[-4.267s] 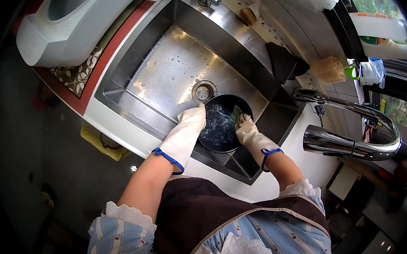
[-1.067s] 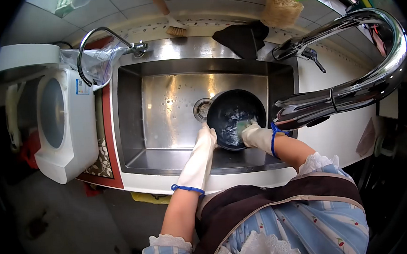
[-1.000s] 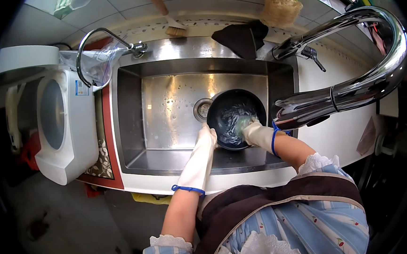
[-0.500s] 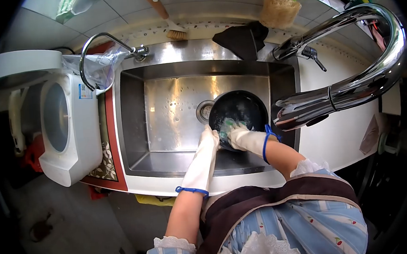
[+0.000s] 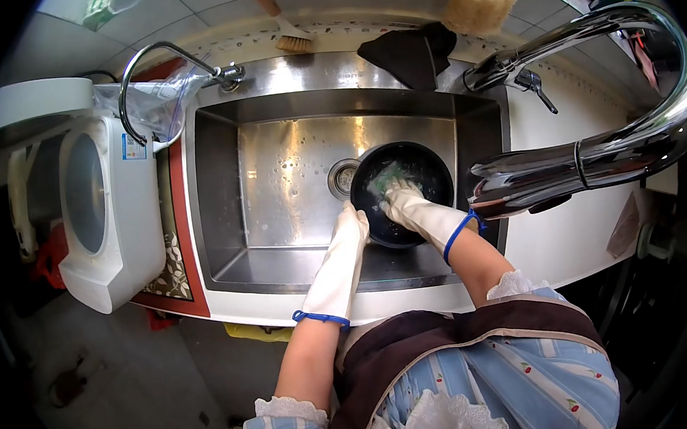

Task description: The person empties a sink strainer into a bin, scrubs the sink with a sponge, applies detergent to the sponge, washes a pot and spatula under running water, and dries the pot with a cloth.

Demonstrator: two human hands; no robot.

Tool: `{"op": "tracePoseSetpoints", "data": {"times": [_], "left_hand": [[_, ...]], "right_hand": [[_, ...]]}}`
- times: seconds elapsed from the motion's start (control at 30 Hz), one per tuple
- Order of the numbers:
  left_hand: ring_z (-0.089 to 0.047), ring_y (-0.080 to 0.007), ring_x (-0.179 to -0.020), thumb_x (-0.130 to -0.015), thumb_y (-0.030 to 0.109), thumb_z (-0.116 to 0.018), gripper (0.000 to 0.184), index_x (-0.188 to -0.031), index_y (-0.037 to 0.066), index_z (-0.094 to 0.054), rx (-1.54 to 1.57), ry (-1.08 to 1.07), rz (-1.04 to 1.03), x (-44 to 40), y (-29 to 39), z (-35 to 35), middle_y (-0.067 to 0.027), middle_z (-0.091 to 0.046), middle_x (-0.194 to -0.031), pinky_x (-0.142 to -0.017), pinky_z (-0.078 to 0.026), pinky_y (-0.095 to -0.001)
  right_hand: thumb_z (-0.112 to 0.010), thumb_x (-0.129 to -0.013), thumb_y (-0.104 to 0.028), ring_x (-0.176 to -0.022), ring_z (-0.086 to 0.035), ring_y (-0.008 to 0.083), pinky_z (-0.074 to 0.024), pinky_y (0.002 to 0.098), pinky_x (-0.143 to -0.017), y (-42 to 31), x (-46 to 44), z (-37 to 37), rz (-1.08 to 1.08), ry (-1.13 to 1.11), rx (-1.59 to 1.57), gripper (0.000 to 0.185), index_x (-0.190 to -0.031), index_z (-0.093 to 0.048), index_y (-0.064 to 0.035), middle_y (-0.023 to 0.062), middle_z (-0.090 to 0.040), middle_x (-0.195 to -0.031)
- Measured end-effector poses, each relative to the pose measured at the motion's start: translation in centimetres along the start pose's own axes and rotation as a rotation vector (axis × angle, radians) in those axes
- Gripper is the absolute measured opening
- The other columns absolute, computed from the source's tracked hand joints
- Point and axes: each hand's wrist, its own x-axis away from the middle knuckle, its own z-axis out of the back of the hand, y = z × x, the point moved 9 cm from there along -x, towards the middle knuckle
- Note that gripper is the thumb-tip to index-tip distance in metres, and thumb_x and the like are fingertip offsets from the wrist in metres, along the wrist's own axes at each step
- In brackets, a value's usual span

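A round black pan (image 5: 426,167) sits in the right half of the steel sink (image 5: 280,215), beside the drain. My left hand (image 5: 350,223), in a long white rubber glove, is closed on the pan's near left rim; its fingertips are partly hidden. Inside the pan, my gloved right hand (image 5: 405,201) presses a pale green scrubber (image 5: 387,177) against the bottom. Some foam shows around the scrubber. Blue bands circle both glove cuffs.
A large chrome faucet (image 5: 563,171) arches over the sink's right side. At the left are a thin curved tap (image 5: 129,90) and a white appliance (image 5: 113,223). Behind the sink lie a dark cloth (image 5: 408,57) and a wooden-handled brush (image 5: 293,43); a loofah (image 5: 478,4) hangs nearby.
My right hand and the green scrubber have moved from the pan's near left side up toward its middle and far part. My left hand stays at the rim.
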Motion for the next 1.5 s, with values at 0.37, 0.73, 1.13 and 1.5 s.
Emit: {"op": "tracePoseSetpoints", "data": {"times": [0.37, 0.73, 1.13, 1.5], "left_hand": [[-0.063, -0.0326, -0.053, -0.091, 0.013, -0.045, 0.034, -0.123, 0.001, -0.041, -0.065, 0.129, -0.189, 0.8, 1.7, 1.2, -0.0229, -0.063, -0.078, -0.044, -0.051, -0.0396], [-0.050, -0.0207, -0.102, -0.098, 0.022, -0.032, 0.037, -0.123, 0.000, -0.047, 0.323, -0.174, 0.434, 3.1, 1.8, 0.9, -0.0139, -0.055, -0.116, -0.085, -0.048, -0.0254], [-0.053, -0.0127, -0.102, -0.097, 0.023, -0.038, 0.036, -0.124, 0.001, -0.047, 1.156, 0.084, 0.640, 1.3, -2.5, -2.4, -0.0070, -0.055, -0.116, -0.074, -0.051, -0.0208], [-0.052, -0.0112, -0.108, -0.099, 0.027, -0.039, 0.040, -0.125, -0.002, -0.046, 1.547, 0.235, 0.894, 3.4, -1.0, -1.7, -0.0045, -0.054, -0.123, -0.084, -0.051, -0.0236]], "right_hand": [[-0.048, -0.087, -0.039, -0.131, -0.035, 0.0359, -0.0273, 0.0383, -0.110, -2.7, 3.3, -6.6, 0.309, -0.445, 0.173, 0.061, -0.135, -0.043, -0.0008, 0.0251, -0.039, -0.138], [-0.046, -0.090, -0.024, -0.094, -0.060, 0.0370, -0.0470, 0.0405, -0.086, 1.6, -3.4, -0.8, 0.234, 0.356, 0.071, 0.033, -0.105, -0.060, 0.0020, 0.0218, -0.061, -0.102], [-0.039, -0.091, -0.040, -0.092, -0.063, 0.0353, -0.0477, 0.0373, -0.082, -3.1, -0.4, -5.7, 0.438, -0.109, -0.191, 0.045, -0.095, -0.066, -0.0054, 0.0189, -0.066, -0.094], [-0.040, -0.093, -0.022, -0.121, -0.046, 0.0205, -0.0284, 0.0348, -0.106, 1.4, 4.2, 5.7, 0.366, -0.401, 1.188, 0.043, -0.134, -0.044, -0.0104, 0.0119, -0.051, -0.130]]}}
